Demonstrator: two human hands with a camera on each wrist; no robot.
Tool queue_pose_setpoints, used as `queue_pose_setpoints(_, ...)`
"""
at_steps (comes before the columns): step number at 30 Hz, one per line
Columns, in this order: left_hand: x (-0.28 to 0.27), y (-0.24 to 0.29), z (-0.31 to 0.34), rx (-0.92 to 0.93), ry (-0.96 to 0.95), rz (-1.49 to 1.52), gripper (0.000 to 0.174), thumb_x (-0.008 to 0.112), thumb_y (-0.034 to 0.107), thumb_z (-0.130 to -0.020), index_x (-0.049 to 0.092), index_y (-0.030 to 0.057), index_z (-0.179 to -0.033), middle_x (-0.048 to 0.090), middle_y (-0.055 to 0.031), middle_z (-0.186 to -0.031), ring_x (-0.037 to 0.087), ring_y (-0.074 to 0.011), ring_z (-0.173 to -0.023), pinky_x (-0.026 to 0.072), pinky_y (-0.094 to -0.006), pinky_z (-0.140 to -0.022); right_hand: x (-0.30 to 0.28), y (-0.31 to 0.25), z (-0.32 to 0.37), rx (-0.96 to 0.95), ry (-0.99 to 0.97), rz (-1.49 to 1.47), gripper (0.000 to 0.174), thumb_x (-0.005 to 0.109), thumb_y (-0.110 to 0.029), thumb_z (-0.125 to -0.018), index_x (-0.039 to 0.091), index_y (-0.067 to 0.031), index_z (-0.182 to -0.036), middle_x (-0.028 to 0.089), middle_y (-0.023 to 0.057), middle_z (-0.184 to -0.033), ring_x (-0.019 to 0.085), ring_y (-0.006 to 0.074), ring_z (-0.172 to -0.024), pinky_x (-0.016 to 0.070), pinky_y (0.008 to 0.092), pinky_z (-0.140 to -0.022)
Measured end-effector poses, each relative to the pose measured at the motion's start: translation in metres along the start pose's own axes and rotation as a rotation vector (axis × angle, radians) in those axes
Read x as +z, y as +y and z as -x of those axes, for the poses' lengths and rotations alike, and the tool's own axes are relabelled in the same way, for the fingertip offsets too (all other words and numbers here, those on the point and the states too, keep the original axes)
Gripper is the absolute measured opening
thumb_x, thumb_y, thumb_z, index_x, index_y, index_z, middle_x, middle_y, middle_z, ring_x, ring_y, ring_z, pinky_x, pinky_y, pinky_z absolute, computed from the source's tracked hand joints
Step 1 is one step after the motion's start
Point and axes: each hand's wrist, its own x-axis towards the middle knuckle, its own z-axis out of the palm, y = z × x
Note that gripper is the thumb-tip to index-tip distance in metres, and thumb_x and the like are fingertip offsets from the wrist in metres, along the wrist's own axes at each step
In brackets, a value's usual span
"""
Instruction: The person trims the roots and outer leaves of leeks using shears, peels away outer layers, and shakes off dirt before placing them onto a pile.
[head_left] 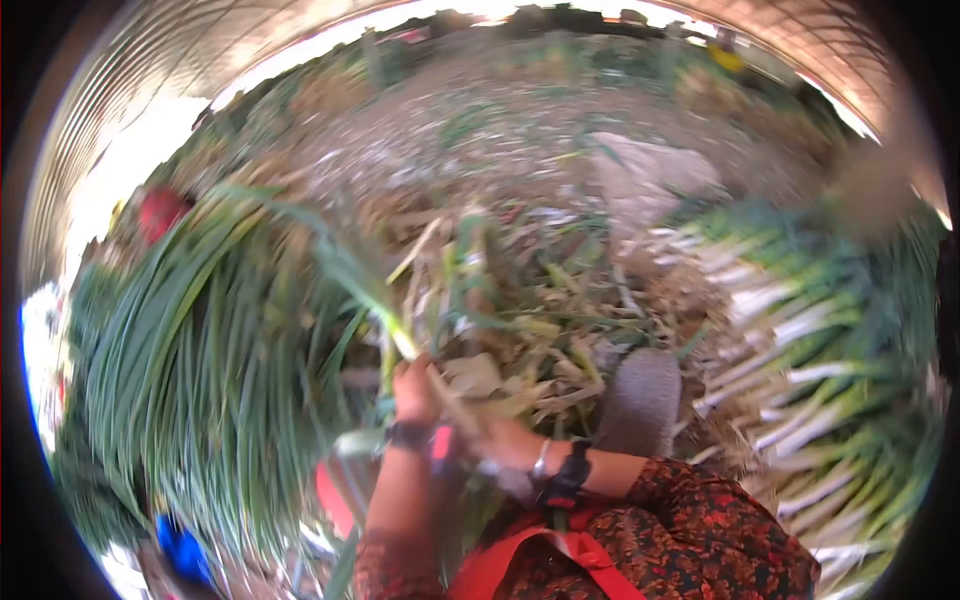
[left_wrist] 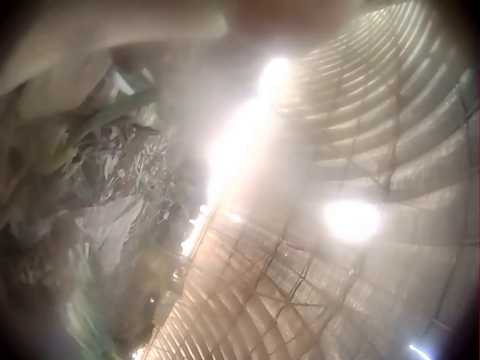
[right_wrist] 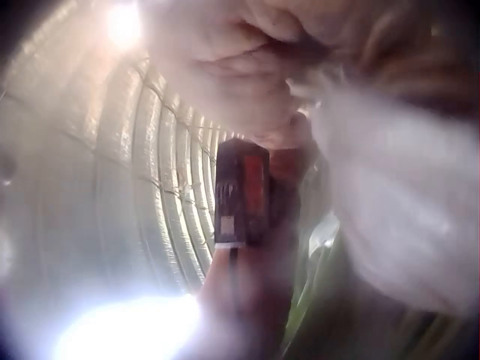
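A long green onion [head_left: 388, 318] slants across the middle of the head view, its green leaves toward the upper left and its pale end toward the right hand. My left hand [head_left: 415, 392] grips it around the pale stalk. My right hand [head_left: 512, 444] is at the lower end, fingers curled in around it, blurred. In the right wrist view the curled right fingers [right_wrist: 255, 67] show beside a blurred white piece [right_wrist: 405, 195]. The left wrist view shows only a blurred part of the left hand [left_wrist: 292, 19] at its top edge.
A big heap of untrimmed green onions [head_left: 220, 350] stands to the left. Rows of pale-stalked onions [head_left: 790, 340] lie to the right. Peeled leaves and husks [head_left: 520, 380] litter the ground ahead, near a shoe [head_left: 642, 400]. A pale sack [head_left: 655, 180] lies farther off.
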Motion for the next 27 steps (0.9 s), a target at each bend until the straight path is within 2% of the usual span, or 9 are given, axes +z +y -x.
queue_pose_setpoints(7, 0.103, 0.010, 0.024, 0.091, -0.288, -0.299, 0.020, 0.056, 0.007, -0.092, 0.052, 0.0016, -0.110, 0.058, -0.0080, -0.078, 0.056, -0.0191, -0.057, 0.0486, -0.0299, -0.048, -0.010, -0.034, 0.033, 0.033, 0.421, -0.355, 0.032, 0.057, -0.019, -0.087, 0.048, 0.0016, -0.110, 0.061, 0.0123, -0.087, 0.058, 0.0209, -0.070, 0.0490, 0.0360, -0.064)
queue_pose_setpoints(12, 0.146, 0.039, 0.051, 0.291, -0.680, -0.548, 0.045, 0.063, 0.016, -0.094, 0.050, 0.0079, -0.137, 0.062, -0.0036, -0.114, 0.055, -0.0105, -0.100, 0.0464, -0.0253, -0.086, -0.069, -0.045, 0.038, -0.232, 0.710, -0.652, 0.017, 0.056, -0.013, -0.088, 0.051, -0.0048, -0.102, 0.054, 0.0021, -0.077, 0.054, 0.0101, -0.065, 0.0444, 0.0281, -0.055)
queue_pose_setpoints(14, 0.139, 0.051, 0.049, 0.362, -0.650, -0.684, 0.038, 0.063, 0.016, -0.094, 0.055, 0.0092, -0.130, 0.063, -0.0028, -0.113, 0.058, -0.0102, -0.097, 0.0489, -0.0256, -0.079, -0.135, -0.052, 0.035, -0.190, 0.865, -0.559, 0.010, 0.057, -0.013, -0.087, 0.054, -0.0057, -0.093, 0.054, 0.0007, -0.073, 0.054, 0.0096, -0.064, 0.0433, 0.0289, -0.052)
queue_pose_setpoints(17, 0.086, 0.074, 0.032, 0.215, -0.568, -0.797, 0.032, 0.064, 0.016, -0.092, 0.060, 0.0058, -0.122, 0.066, -0.0018, -0.105, 0.061, -0.0098, -0.089, 0.0501, -0.0242, -0.072, -0.257, -0.048, 0.028, -0.171, 1.111, -0.384, 0.012, 0.057, -0.017, -0.090, 0.059, -0.0042, -0.091, 0.061, 0.0071, -0.074, 0.059, 0.0178, -0.065, 0.0474, 0.0355, -0.056)
queue_pose_setpoints(19, 0.046, 0.084, 0.027, 0.178, -0.483, -0.924, 0.027, 0.062, 0.016, -0.093, 0.063, 0.0022, -0.116, 0.067, -0.0028, -0.094, 0.062, -0.0103, -0.083, 0.0504, -0.0247, -0.071, -0.396, 0.046, -0.004, -0.044, 1.363, 0.590, 0.038, 0.059, -0.036, -0.092, 0.059, 0.0026, -0.093, 0.065, 0.0194, -0.083, 0.062, 0.0379, -0.076, 0.0490, 0.0457, -0.069)
queue_pose_setpoints(20, 0.024, 0.090, 0.028, 0.145, -0.411, -1.033, 0.025, 0.061, 0.015, -0.093, 0.064, 0.0011, -0.113, 0.068, -0.0033, -0.092, 0.062, -0.0106, -0.081, 0.0508, -0.0253, -0.070, -0.417, 0.009, 0.006, 0.002, 1.444, 0.269, 0.046, 0.058, -0.038, -0.092, 0.059, 0.0069, -0.099, 0.066, 0.0236, -0.092, 0.064, 0.0408, -0.086, 0.0498, 0.0459, -0.073)
queue_pose_setpoints(21, -0.001, 0.091, 0.025, 0.185, -0.396, -1.068, 0.025, 0.062, 0.016, -0.091, 0.065, 0.0004, -0.110, 0.068, -0.0043, -0.093, 0.062, -0.0116, -0.080, 0.0512, -0.0263, -0.068, -0.412, -0.024, 0.020, 0.190, 1.407, 0.419, 0.051, 0.059, -0.038, -0.091, 0.059, 0.0102, -0.107, 0.066, 0.0272, -0.101, 0.064, 0.0403, -0.095, 0.0504, 0.0452, -0.077)
queue_pose_setpoints(24, -0.062, 0.089, 0.018, 0.219, -0.180, -1.204, 0.028, 0.066, 0.019, -0.084, 0.068, -0.0012, -0.102, 0.068, -0.0063, -0.085, 0.063, -0.0131, -0.077, 0.0515, -0.0292, -0.067, -0.402, -0.003, -0.012, -0.283, 1.397, 0.576, 0.044, 0.064, -0.034, -0.089, 0.063, 0.0060, -0.109, 0.070, 0.0210, -0.099, 0.066, 0.0336, -0.096, 0.0497, 0.0397, -0.085)
queue_pose_setpoints(27, -0.094, 0.065, 0.006, 0.354, -0.024, -1.312, 0.026, 0.068, 0.022, -0.080, 0.070, 0.0004, -0.093, 0.070, -0.0135, -0.082, 0.067, -0.0225, -0.078, 0.0522, -0.0353, -0.072, -0.273, -0.035, -0.025, -0.227, 0.868, 0.400, 0.034, 0.062, -0.031, -0.091, 0.067, -0.0006, -0.105, 0.071, 0.0168, -0.096, 0.067, 0.0278, -0.091, 0.0495, 0.0357, -0.083)
